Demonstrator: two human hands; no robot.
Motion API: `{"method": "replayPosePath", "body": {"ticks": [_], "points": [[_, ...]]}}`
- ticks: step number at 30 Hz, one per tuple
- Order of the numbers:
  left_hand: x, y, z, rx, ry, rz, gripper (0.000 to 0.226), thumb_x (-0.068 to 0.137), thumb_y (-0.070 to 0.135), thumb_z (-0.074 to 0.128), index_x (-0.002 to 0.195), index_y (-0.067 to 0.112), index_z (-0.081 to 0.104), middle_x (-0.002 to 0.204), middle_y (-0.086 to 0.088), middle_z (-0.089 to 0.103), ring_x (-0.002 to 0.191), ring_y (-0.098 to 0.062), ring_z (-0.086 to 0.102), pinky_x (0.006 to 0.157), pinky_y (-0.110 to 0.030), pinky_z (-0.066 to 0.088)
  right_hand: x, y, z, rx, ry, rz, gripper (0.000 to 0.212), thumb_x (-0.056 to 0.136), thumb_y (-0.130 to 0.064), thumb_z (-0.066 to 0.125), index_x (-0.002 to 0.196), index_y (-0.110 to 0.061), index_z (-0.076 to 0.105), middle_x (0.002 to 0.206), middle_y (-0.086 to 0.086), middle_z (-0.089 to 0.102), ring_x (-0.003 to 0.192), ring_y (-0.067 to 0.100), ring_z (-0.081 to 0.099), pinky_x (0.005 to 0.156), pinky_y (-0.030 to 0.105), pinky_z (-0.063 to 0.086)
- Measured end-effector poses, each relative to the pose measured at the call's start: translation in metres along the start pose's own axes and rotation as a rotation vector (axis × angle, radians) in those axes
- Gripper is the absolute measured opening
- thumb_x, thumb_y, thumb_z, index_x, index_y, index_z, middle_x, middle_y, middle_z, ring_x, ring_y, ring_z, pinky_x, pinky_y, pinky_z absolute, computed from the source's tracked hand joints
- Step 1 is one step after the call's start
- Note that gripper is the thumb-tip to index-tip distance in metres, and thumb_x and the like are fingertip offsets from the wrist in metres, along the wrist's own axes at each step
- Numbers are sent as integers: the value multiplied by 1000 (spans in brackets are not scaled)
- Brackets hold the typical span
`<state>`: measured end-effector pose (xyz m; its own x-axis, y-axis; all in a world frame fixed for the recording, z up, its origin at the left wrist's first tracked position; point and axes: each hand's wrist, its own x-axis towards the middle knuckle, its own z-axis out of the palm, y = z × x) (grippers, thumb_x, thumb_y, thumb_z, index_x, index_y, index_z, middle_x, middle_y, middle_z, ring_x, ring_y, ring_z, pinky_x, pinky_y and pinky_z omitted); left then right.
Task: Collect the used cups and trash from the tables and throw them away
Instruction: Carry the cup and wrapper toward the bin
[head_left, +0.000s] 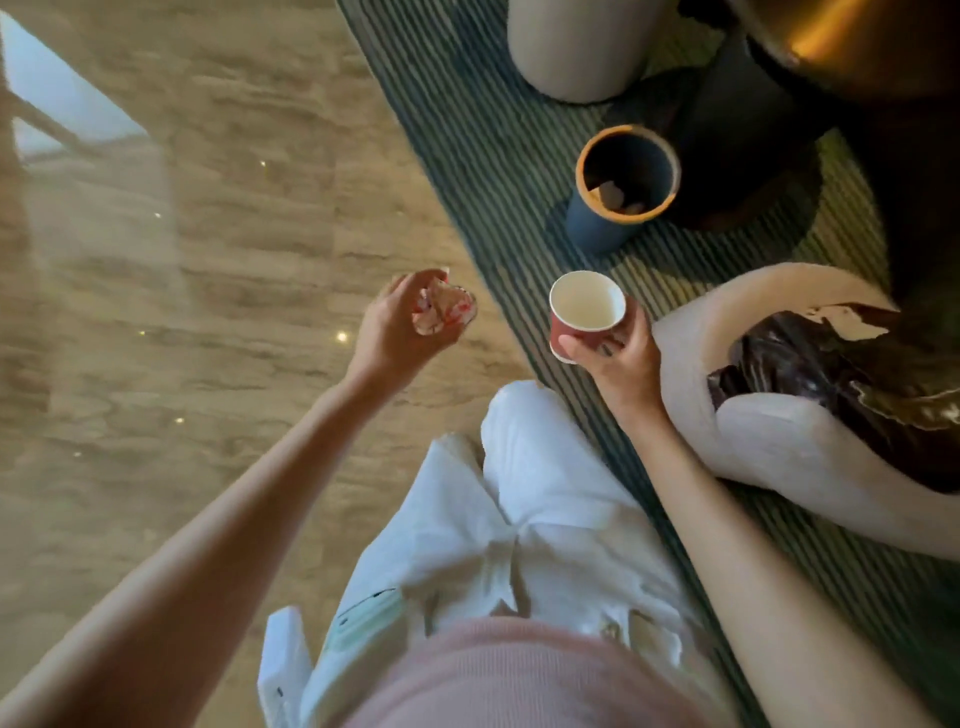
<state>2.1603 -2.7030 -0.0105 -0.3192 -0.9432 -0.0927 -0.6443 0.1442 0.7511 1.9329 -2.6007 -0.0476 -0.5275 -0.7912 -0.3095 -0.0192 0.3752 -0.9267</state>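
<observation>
My left hand (387, 332) grips a crumpled red-and-white paper cup (443, 310) above the marble floor. My right hand (618, 358) holds an upright red paper cup (586, 312) with a white, empty-looking inside, over the striped carpet. Ahead of both hands stands a small dark blue waste bin (621, 189) with an orange rim. Some trash lies at its bottom. The bin is a short way beyond the red cup, slightly to its right.
A cream armchair (691, 338) with a dark shiny cushion (852, 384) stands at right, close to my right hand. A dark round table base (748, 150) sits behind the bin, a pale cylindrical seat (576, 47) beyond it. Glossy marble floor (208, 260) spreads left.
</observation>
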Motion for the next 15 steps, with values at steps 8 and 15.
{"method": "replayPosePath", "body": {"ticks": [8, 15], "points": [[195, 20, 40, -27, -193, 163, 53, 71, 36, 80, 118, 19, 61, 106, 7, 63, 87, 6, 57, 71, 4, 35, 133, -33, 5, 96, 151, 118, 66, 54, -40, 84, 111, -41, 52, 102, -19, 68, 101, 3, 65, 89, 32, 53], [347, 59, 92, -24, -318, 255, 49, 73, 34, 78, 117, 22, 59, 108, 6, 60, 90, 0, 55, 74, -1, 38, 248, -72, -14, 129, 297, 157, 59, 56, -38, 86, 101, -58, 53, 103, -28, 66, 98, -3, 64, 75, 16, 53]]}}
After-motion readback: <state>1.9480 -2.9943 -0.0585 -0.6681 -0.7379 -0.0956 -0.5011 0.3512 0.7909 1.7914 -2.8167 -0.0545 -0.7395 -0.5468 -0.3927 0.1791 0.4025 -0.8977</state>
